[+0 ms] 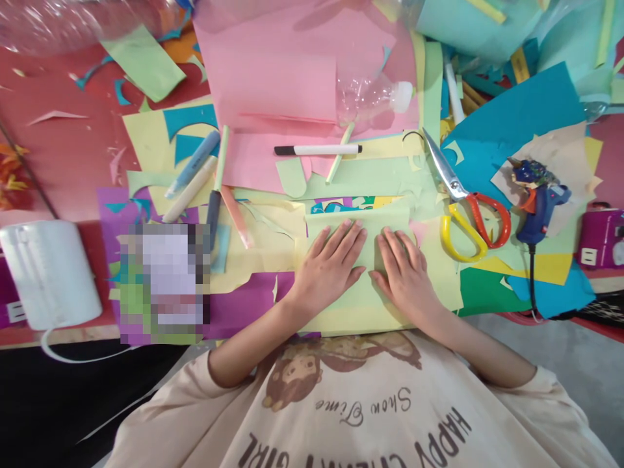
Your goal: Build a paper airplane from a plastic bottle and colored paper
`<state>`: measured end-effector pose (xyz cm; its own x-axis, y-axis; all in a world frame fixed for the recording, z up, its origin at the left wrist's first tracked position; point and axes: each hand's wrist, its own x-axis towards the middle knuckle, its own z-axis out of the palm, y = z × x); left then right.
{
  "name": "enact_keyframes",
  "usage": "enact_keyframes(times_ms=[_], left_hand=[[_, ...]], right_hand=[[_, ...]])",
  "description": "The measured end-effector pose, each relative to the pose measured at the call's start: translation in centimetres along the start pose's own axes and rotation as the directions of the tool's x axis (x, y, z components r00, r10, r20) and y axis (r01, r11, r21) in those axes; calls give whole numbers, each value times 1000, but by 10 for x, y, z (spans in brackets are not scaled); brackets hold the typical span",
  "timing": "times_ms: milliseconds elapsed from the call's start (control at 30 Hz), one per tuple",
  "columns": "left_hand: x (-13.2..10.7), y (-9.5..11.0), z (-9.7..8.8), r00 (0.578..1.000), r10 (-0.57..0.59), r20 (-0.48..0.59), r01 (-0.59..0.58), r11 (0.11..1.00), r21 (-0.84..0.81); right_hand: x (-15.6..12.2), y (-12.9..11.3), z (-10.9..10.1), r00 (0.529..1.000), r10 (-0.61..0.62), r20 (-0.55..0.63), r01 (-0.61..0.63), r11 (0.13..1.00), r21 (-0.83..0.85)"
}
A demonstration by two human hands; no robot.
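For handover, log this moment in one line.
left hand on pale green paper | right hand on same paper | scissors left of glue gun

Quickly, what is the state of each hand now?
Left hand: open, lying flat on the pale green paper.
Right hand: open, flat on the same paper.

Pale green paper [359, 294] lies atop yellow paper [361, 324].

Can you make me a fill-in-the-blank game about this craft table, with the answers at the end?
1. The left hand and right hand lie flat on a light green sheet of ____.
2. The scissors have one red handle and one ____ handle.
3. The white marker has a ____ cap.
4. In the picture, the blue glue gun lies to the ____ of the scissors.

Missing words: paper; yellow; black; right.
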<state>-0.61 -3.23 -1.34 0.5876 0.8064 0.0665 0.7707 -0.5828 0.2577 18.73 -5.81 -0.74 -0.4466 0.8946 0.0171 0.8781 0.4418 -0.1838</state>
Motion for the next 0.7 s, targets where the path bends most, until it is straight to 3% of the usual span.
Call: enact_keyframes(times_ms=[200,700], left_hand=[[1,1,-2,999,27,-26,-24,996,85],[1,1,-1,1000,19,16,-19,1000,23]], right_hand=[[0,0,0,999,-18,-30,17,1000,-17],[2,1,0,998,-44,-52,41,997,-62]])
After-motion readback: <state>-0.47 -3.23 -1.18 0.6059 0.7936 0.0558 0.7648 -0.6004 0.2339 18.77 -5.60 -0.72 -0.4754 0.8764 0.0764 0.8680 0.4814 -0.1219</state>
